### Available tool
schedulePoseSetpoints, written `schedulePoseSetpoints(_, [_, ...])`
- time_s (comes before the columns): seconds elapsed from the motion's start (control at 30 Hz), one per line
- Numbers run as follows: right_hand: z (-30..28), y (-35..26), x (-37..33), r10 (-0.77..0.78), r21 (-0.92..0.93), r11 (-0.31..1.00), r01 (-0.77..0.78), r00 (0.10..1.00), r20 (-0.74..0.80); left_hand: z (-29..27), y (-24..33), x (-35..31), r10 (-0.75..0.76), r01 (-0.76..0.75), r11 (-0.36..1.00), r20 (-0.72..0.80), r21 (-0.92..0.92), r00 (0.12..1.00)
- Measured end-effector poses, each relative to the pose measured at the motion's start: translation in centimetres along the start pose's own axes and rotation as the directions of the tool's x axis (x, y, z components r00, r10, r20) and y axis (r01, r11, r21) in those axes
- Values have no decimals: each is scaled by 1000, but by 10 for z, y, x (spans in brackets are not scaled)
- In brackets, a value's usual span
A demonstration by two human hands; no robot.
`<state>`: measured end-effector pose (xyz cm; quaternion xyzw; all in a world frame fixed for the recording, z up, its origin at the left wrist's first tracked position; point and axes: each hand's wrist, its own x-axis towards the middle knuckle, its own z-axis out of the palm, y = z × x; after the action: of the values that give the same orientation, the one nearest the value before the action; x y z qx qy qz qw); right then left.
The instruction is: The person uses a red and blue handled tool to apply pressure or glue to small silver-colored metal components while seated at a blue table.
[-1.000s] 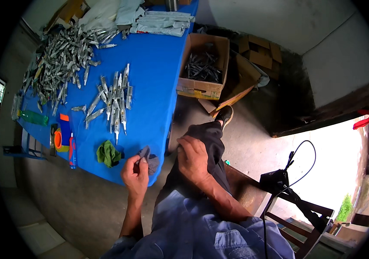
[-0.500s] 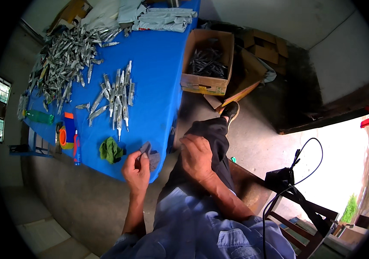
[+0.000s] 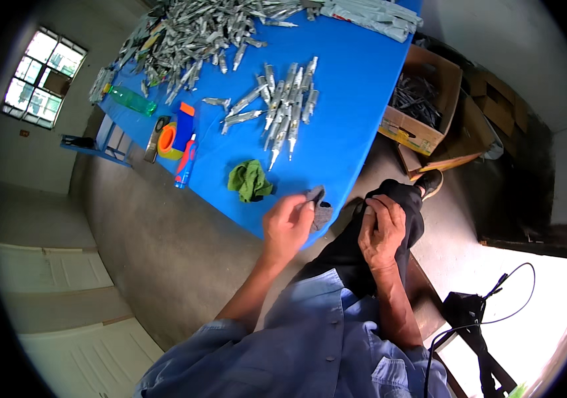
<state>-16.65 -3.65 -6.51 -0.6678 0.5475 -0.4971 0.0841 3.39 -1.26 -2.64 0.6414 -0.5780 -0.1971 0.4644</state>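
Near the front corner of the blue-covered table (image 3: pixel 224 199), my left hand (image 3: pixel 287 224) has its thumb and fingers closed on the edge of a crumpled grey cloth (image 3: pixel 322 211). A bunched green cloth (image 3: pixel 249 180) lies just to the left of it. My right hand (image 3: pixel 383 231) rests on my dark-trousered knee, its fingers loosely bent and apart from the thumb, with nothing visible in it. Beyond the cloths lies a small group of silvery, slim syringe-like tubes (image 3: pixel 290 106). A much bigger heap of similar tubes (image 3: pixel 190 40) covers the far left.
Along the table's left edge are a green bottle (image 3: pixel 132 101), a brush (image 3: pixel 156 138), an orange tape roll (image 3: pixel 169 140) and a blue-red tube (image 3: pixel 186 162). Flat pale packets (image 3: pixel 369 18) lie at the back. To the right stands a cardboard box (image 3: pixel 410 132) of dark pieces; a black cable (image 3: pixel 495 321) hangs nearby.
The view has swung left, so the table and both hands appear farther right. My right hand has settled onto the knee. My left hand stays at the grey cloth.
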Motion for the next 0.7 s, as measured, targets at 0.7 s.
schedulePoseSetpoints(0.7, [1, 4, 0, 12, -19, 1000, -11, 1000, 18, -142, -103, 93, 106, 39, 900, -306, 435, 946])
